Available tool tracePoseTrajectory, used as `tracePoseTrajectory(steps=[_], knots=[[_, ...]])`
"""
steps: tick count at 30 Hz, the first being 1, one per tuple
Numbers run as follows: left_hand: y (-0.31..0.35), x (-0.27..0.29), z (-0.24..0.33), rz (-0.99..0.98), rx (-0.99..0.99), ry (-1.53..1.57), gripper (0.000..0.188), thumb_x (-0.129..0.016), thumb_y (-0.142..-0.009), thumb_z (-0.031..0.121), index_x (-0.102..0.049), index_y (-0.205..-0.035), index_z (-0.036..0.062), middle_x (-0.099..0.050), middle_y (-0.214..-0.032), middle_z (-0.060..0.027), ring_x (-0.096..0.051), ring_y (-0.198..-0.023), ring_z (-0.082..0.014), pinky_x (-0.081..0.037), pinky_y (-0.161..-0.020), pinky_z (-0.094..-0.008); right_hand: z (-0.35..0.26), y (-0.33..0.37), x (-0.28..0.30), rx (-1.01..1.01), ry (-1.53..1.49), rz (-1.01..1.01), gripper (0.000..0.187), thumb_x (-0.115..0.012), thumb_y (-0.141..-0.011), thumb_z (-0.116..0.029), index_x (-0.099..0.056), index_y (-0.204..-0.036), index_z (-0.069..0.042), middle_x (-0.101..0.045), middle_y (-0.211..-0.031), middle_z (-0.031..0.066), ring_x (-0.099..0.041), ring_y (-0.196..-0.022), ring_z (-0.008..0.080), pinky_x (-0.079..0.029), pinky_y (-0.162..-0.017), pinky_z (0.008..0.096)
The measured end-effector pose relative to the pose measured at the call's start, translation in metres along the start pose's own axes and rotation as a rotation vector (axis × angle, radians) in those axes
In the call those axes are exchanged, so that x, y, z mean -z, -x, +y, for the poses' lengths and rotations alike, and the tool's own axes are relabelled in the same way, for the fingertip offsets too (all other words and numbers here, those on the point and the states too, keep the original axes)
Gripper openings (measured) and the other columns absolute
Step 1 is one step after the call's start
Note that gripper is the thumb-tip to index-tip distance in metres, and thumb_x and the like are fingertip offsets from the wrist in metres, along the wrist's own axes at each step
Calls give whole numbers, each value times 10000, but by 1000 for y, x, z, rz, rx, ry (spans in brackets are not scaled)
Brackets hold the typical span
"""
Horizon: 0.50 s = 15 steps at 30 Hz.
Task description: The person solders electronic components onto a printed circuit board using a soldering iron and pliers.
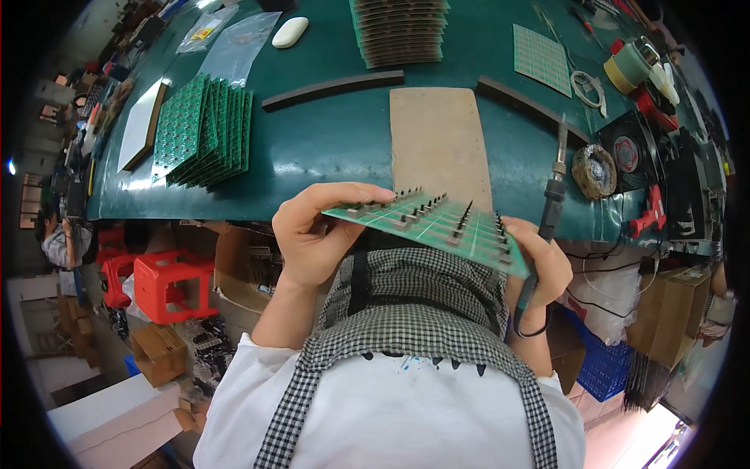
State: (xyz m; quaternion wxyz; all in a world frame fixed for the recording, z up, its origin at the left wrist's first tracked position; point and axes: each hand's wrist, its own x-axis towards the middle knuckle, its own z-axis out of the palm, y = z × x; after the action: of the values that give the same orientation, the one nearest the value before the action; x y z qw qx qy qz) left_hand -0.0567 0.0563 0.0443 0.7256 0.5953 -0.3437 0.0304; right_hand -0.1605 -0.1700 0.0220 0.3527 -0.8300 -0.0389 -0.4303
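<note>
A green circuit board (430,225) with rows of small black upright parts is held tilted in the air, just off the table's near edge. My left hand (308,230) grips its left corner, thumb below and fingers on top. At the right edge my right hand (551,266) steadies the board and also holds a soldering iron (554,195), tip pointing up and away from the board. Beyond the board, a flat tan work pad (439,137) lies on the green table (328,148). The right fingers are partly hidden behind the board and iron.
Stacked green boards (199,133) stand left, another stack (400,35) at the back. Two dark bars (332,91) flank the pad. To the right are a round container (594,170), a red gun-shaped tool (650,213) and a loose board panel (541,60). Red stools (173,288) stand below left.
</note>
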Motion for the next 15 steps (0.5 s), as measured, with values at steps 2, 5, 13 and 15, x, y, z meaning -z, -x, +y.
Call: tracePoseTrajectory(steps=[2, 5, 13, 15], knots=[[1, 0, 3, 67, 115, 23, 268, -610, -741, -147, -599, -995, -63, -674, -940, -153, -653, -891, -197, -530, -788, -303, -6, 1, 9, -129, 12, -73, 266, -709, -696, 85, -645, -926, -32, -687, -788, 118, -653, -645, 160, -483, -580, 220], [-22, -14, 12, 182, 439, 201, 273, -619, -790, -80, -587, -1060, -53, -662, -890, -72, -568, -666, -49, -436, -547, -177, -6, 6, 10, -388, -227, -44, 322, -737, -688, 70, -632, -979, -21, -685, -772, 93, -637, -652, 109, -477, -573, 214], [-39, -13, -37, 96, 837, 374, 251, -596, -834, -7, -578, -1082, -36, -627, -787, -1, -293, -450, 13, -172, -400, -187, 11, 24, 8, -471, -171, -179, 213, -724, -728, 61, -549, -826, -10, -674, -767, 90, -634, -673, 124, -504, -629, 226], [-42, -13, -53, 99, 882, 380, 247, -596, -833, -3, -577, -1076, -42, -624, -774, 2, -295, -448, 11, -174, -397, -188, 19, 12, 10, -365, -109, -173, 158, -695, -795, -22, -587, -901, 21, -669, -783, 116, -654, -697, 155, -511, -626, 243]])
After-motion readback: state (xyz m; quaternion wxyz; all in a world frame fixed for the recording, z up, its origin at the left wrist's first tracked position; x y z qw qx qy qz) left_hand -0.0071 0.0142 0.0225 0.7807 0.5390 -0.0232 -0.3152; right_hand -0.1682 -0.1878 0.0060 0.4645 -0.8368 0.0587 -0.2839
